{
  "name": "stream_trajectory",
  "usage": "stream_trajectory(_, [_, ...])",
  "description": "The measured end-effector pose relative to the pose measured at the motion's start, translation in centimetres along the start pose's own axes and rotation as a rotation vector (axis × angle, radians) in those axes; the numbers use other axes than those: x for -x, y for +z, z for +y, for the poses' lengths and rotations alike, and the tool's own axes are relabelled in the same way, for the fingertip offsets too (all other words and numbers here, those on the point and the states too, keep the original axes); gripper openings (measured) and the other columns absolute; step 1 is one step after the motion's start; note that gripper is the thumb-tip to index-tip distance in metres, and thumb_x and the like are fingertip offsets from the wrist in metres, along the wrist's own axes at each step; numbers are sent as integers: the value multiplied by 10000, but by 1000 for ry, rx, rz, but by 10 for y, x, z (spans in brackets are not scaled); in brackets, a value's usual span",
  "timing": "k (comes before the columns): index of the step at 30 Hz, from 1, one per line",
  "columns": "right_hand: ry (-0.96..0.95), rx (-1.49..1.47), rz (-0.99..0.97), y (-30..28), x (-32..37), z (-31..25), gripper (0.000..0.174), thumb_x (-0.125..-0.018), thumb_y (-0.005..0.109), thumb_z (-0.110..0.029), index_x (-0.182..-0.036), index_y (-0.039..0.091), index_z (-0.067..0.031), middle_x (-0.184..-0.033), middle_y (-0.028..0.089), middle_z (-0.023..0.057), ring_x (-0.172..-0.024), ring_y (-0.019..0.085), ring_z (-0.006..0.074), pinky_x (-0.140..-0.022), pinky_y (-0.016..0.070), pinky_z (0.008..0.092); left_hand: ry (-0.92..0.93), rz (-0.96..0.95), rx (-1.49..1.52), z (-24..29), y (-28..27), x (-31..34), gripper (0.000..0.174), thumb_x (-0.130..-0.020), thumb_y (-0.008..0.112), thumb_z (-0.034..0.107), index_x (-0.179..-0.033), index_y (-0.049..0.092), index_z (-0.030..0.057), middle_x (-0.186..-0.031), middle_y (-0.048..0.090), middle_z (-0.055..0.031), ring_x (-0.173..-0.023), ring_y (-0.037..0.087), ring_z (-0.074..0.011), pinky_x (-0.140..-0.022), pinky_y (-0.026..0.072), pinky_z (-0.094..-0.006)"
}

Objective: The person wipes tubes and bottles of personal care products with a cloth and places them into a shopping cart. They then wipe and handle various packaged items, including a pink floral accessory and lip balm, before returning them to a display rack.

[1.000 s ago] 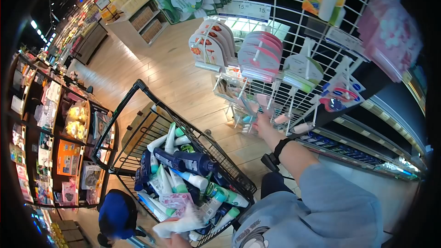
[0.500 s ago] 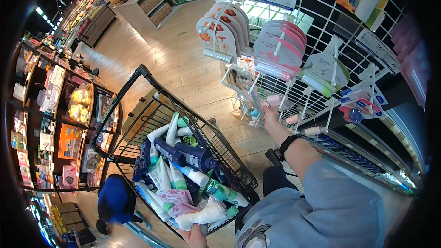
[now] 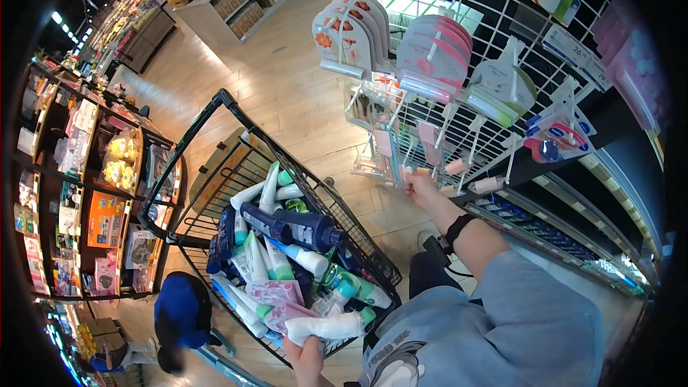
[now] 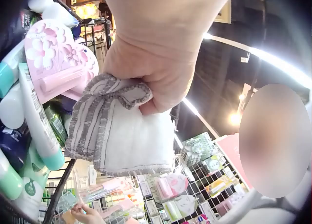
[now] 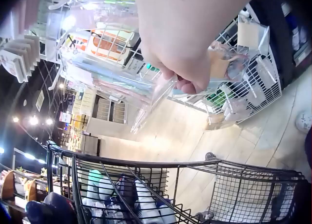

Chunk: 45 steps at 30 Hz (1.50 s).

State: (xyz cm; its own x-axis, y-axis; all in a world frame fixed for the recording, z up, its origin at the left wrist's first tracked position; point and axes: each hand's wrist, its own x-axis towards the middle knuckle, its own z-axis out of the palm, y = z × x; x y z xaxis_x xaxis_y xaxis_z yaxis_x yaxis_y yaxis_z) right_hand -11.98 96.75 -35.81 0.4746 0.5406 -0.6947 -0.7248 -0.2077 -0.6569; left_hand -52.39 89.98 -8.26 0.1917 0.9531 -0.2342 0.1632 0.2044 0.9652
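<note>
My left hand (image 3: pixel 307 360) grips a folded white cloth (image 3: pixel 326 326) at the near edge of the cart; grey stitched edges show on the cloth (image 4: pixel 139 141) in the left wrist view. Beneath and beside it, pink flower-shaped packs (image 3: pixel 276 292) lie on tubes and dark blue bottles (image 3: pixel 308 233) in the black cart (image 3: pixel 269 145). My right hand (image 3: pixel 424 190) is at the low hooks of the white wire rack. In the right wrist view its curled fingers (image 5: pixel 187 82) pinch the edge of a clear plastic package (image 5: pixel 155 97) hanging there.
Carded tubes (image 3: pixel 433 57) hang on the rack above my right hand. Shelves of goods (image 3: pixel 107 215) stand at the left. A person in blue (image 3: pixel 183 315) is bent beside the cart. Wooden flooring (image 3: pixel 287 93) runs beyond the cart.
The left hand has moved slightly right with the cloth, which lay farther left over the pink packs. The right hand has shifted a little lower on the rack, and hanging packages there have swung.
</note>
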Motion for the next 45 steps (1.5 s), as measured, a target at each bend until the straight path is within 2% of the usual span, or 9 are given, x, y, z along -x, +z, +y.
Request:
stream_trajectory(2, [25,60,-15,1,25,-5,103,-860,609,-180,-879,555,-95,-702,495,-8,-585,469,108,-516,393,257,-29,79,54,21,16,-6,221,-721,456,-64,-875,612,-34,-832,631,-45,-768,584,-122,-685,447,-241])
stream_trajectory(10, [-26,278,-23,-32,76,13,130,-857,627,-181,-932,560,-98,-750,510,-20,-643,484,91,-569,412,245,-38,-118,16,14,0,-20,238,-709,455,-57,-896,601,-35,-809,620,-33,-729,561,-102,-658,441,-239])
stream_trajectory(16, [-231,366,-154,-55,139,-11,177,-869,611,-142,-1011,542,-60,-878,585,18,-729,562,94,-634,471,229,60,-398,-42,19,-6,-34,237,-710,462,17,-903,592,-27,-782,597,-23,-708,535,-101,-638,425,-237])
stream_trajectory(19, [-329,345,-246,-50,182,-35,171,-879,595,-118,-1020,532,-44,-902,592,33,-774,591,104,-680,506,248,103,-523,64,17,-4,-37,212,-808,461,109,-919,587,-21,-800,586,-24,-727,523,-97,-651,418,-236])
stream_trajectory(21, [-395,309,-306,-42,214,-51,173,-880,598,-124,-1018,537,-42,-896,588,31,-793,592,100,-706,523,254,-112,-412,225,8,-1,-37,285,-909,419,208,-953,591,-15,-845,587,-35,-756,522,-99,-678,419,-239])
stream_trajectory(24, [-456,284,-404,-33,255,-67,183,-880,599,-116,-1027,531,-32,-918,583,40,-811,598,108,-720,532,264,72,-471,-130,28,11,-40,279,-946,431,205,-1058,568,-11,-902,602,-55,-777,537,-108,-702,427,-241])
stream_trajectory(28, [-479,271,-468,-13,305,-77,181,-882,594,-106,-1029,527,-24,-925,582,44,-829,601,113,-719,534,265,107,-592,-46,27,26,-41,392,-904,507,91,-1283,433,21,-1032,613,-93,-821,559,-97,-704,449,-225])
stream_trajectory(37, [-520,308,-482,22,377,-83,221,-903,550,-88,-1096,521,14,-961,609,92,-811,624,142,-722,538,281,125,-742,118,16,24,-36,297,-961,477,172,-1189,486,-17,-1034,619,-109,-851,577,-107,-723,473,-240])
stream_trajectory(45, [-691,274,-676,44,416,-88,423,-931,460,-101,-1339,402,-3,-1065,600,102,-880,616,146,-776,531,285,13,-788,326,33,19,-25,397,-987,384,304,-1253,441,15,-1019,637,-146,-800,583,-118,-678,457,-237])
